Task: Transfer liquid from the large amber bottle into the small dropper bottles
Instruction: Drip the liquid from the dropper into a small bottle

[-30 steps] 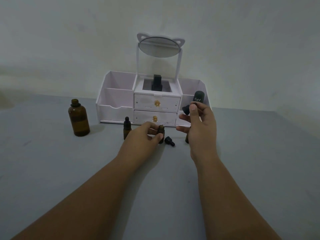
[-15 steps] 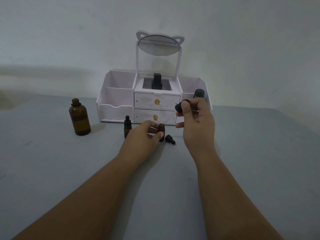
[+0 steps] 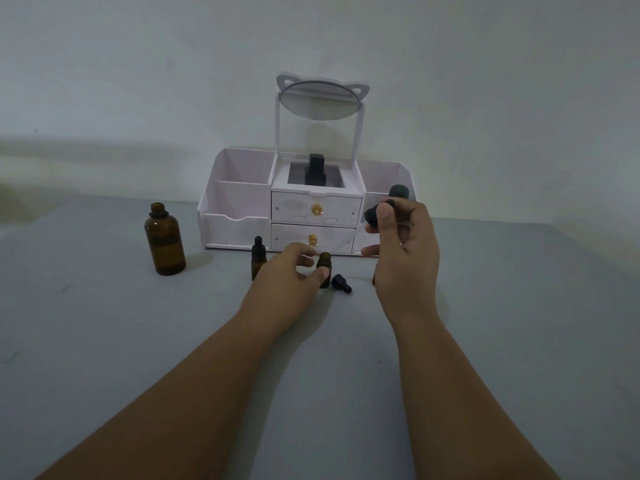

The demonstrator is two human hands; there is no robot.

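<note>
The large amber bottle [image 3: 165, 239] stands uncapped on the grey table at the left. A capped small dropper bottle [image 3: 258, 258] stands just left of my left hand [image 3: 294, 271]. That hand grips an open small dropper bottle [image 3: 324, 264] standing on the table. A loose black dropper cap [image 3: 341, 283] lies right of it. My right hand [image 3: 403, 251] is raised above the table and pinches a black dropper cap [image 3: 373, 215] by its bulb. A sliver of another small bottle [image 3: 374, 280] shows behind my right wrist.
A white cosmetic organiser [image 3: 242, 216] with two drawers and a cat-ear mirror [image 3: 320, 98] stands at the back against the wall. A black bottle [image 3: 316, 170] sits in its top tray, and a dark tube [image 3: 399, 192] stands in its right compartment behind my right hand.
My right hand has lifted the dropper cap up and slightly left, away from the table. My left hand has kept its hold on the open small bottle.
</note>
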